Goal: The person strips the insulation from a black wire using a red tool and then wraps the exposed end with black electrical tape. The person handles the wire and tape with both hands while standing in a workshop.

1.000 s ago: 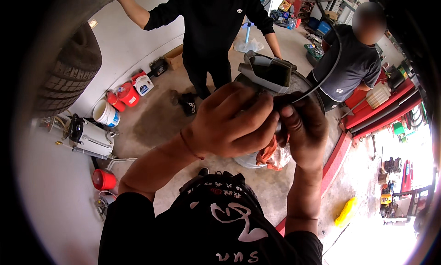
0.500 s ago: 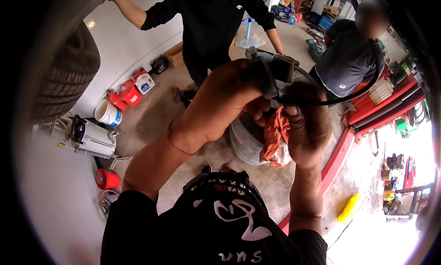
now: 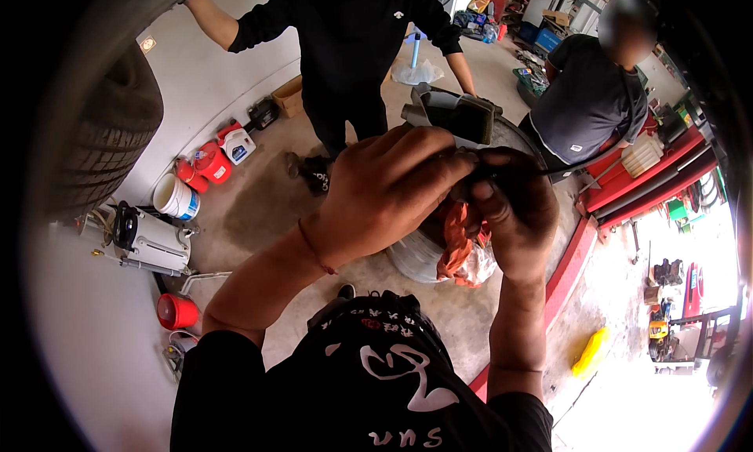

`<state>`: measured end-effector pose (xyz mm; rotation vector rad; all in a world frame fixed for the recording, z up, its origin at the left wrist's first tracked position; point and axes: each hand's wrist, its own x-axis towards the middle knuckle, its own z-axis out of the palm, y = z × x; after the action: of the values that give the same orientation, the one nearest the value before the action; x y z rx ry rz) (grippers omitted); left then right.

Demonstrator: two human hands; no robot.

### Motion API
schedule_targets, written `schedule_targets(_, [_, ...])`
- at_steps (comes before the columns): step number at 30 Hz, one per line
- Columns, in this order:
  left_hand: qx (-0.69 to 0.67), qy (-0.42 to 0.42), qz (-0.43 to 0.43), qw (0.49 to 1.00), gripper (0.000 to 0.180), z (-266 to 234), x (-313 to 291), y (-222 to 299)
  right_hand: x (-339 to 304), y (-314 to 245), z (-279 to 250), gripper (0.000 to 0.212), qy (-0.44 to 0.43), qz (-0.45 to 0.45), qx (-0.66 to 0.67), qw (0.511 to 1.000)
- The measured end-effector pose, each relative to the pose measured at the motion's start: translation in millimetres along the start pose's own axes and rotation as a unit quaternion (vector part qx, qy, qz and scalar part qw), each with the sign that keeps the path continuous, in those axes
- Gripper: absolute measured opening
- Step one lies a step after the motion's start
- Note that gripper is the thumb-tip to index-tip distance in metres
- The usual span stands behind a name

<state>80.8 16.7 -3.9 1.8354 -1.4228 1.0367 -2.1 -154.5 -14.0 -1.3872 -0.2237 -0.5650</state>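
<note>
Both my hands are raised close together in the middle. My left hand [image 3: 392,189] is closed, fingertips pinched at the near end of a thin black cable [image 3: 572,168]. What lies between those fingertips is too dark and small to make out. My right hand [image 3: 524,225] grips the cable between thumb and fingers, its dark fingertips almost touching the left ones. From there the cable curves away to the right and upward. Just beyond the hands is a grey plastic bin-like piece [image 3: 435,107]. Below them an orange-red cloth or bag [image 3: 455,256] hangs on a pale wrapped drum [image 3: 412,260].
A person in black [image 3: 345,52] stands ahead, and another in dark grey [image 3: 584,99] at the right. A tyre [image 3: 110,138] hangs at the left. Red jugs [image 3: 212,163], a white bucket [image 3: 174,195] and a red bucket [image 3: 177,311] line the wall. A red kerb [image 3: 572,268] runs at right.
My left hand has turned and lowered, its fingertips now at the right hand's. The dark blocky part by its fingers no longer shows. The cable's loop hangs flatter.
</note>
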Motion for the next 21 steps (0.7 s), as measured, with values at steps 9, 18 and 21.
schedule_targets(9, [0.077,0.061,0.165,0.981,0.025,-7,-6,-1,2,-6,-6,0.023,-0.048,0.092,0.046,0.994])
schedule_targets(18, [0.054,0.007,0.147,0.988,0.023,-8,-4,9,-4,-2,-23,0.027,-0.104,0.111,0.053,0.987])
schedule_targets(21, [0.031,-0.004,0.161,0.986,0.020,-11,-5,7,-9,-14,-18,0.023,-0.094,0.115,-0.051,0.988])
